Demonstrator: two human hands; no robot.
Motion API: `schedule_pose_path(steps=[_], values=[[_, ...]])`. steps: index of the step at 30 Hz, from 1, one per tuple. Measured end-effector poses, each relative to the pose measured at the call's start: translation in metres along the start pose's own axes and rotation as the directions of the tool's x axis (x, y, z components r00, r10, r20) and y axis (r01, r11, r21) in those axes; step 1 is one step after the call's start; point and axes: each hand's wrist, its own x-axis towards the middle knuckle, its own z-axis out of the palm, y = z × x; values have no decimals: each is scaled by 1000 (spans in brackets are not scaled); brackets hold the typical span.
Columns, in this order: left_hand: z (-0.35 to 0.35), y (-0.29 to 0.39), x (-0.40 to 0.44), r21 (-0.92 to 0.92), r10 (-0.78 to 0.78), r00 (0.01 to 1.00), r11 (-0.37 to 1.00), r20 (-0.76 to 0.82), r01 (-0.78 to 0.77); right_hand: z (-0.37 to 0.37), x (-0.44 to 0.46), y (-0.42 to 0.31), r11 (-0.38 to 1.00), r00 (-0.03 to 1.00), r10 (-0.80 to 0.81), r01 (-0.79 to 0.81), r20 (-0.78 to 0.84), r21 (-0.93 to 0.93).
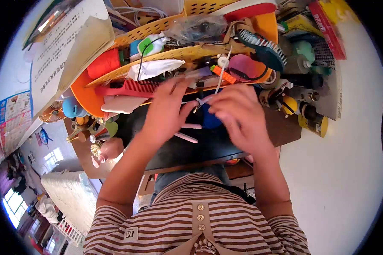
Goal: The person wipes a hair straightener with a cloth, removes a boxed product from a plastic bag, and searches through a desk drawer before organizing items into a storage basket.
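My right hand (239, 117) is closed, fingertips pinched together at a thin white cord (223, 70) that stands up from them over the basket. A short pale, purplish piece (206, 100) shows at those fingertips. My left hand (165, 108) is beside it, thumb and forefinger apart, the thumb tip close to a small shiny part (195, 109); whether it touches this part I cannot tell. Below the left hand, two slim pink bars (191, 126) spread apart over the black tabletop (157, 148); their other ends are hidden. A blue object (211, 119) sits behind the right fingers.
An orange basket (86, 95) full of odds and ends stands just beyond my hands, with a red comb (136, 88) and a teal hairbrush (264, 49). Bottles (312, 123) crowd the right, small ornaments (110, 148) the left. A printed sheet (68, 59) hangs upper left.
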Motion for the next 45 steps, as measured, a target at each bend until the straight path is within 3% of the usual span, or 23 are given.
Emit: schedule_pose_path(steps=[1,2,3,4,5,6,8,10,12,14,16,20,22,29,32,34,35,37,38,40,41,44,45], values=[[2,10,-4,-349,-124,989,926,79,144,1,-5,-6,1000,1000,-5,5,-7,-6],[2,19,-6,-348,-116,990,928,74,135,3,-9,-14,1000,1000,-21,21,20,-14],[0,27,-8,-843,-237,910,351,341,408,5,-12,-19,999,998,-37,38,47,-22],[0,35,-8,-745,-107,796,-445,596,498,8,-14,-21,999,998,-42,43,42,-29],[0,44,-5,-729,-203,725,-409,659,549,14,-17,-21,1000,998,-29,29,59,2],[4,42,-7,-736,-202,732,-403,651,543,19,-19,-21,999,997,-18,15,77,36],[19,27,-13,-785,-249,748,-116,616,608,24,-9,-9,999,1000,11,-12,25,41],[19,27,-15,-775,-272,732,-101,625,624,30,8,15,952,936,302,-306,-179,6],[19,34,-16,-714,-372,701,128,609,688,43,31,49,866,909,328,-398,-257,-303],[21,29,-20,-745,-366,761,221,535,630,48,52,73,815,877,433,-480,-210,-324],[17,31,-22,-678,-367,841,500,398,539,50,58,78,753,828,538,-556,-157,-352],[20,22,-23,-663,-395,884,596,249,453,43,56,85,778,839,521,-542,-156,-318],[19,16,-20,-570,-351,925,734,145,369,45,52,85,752,833,524,-551,-179,-362],[19,12,-6,-566,-328,941,761,88,318,56,60,81,573,816,551,-522,-175,-632],[22,9,-5,-567,-331,939,758,90,322,58,64,83,573,780,570,-602,-257,-556],[19,8,-5,-503,-310,951,821,6,271,55,65,86,785,808,561,-589,-183,-193],[18,5,-5,-505,-315,949,818,7,276,51,63,87,785,808,561,-588,-177,-195],[16,-1,-3,-472,-276,958,857,-81,207,33,66,60,621,704,711,-632,7,464],[14,0,-1,-474,-279,957,855,-81,210,31,63,56,621,704,711,-634,11,461],[10,1,5,-525,-320,940,823,-114,217,25,62,46,540,767,637,-377,-72,752],[11,0,7,-527,-319,941,823,-115,215,21,60,39,458,765,643,-360,-24,813],[15,0,12,-692,-332,942,690,-43,211,19,48,33,457,819,567,-406,93,791],[12,6,14,-773,-373,922,554,101,308,21,42,33,517,831,545,-434,108,738]])
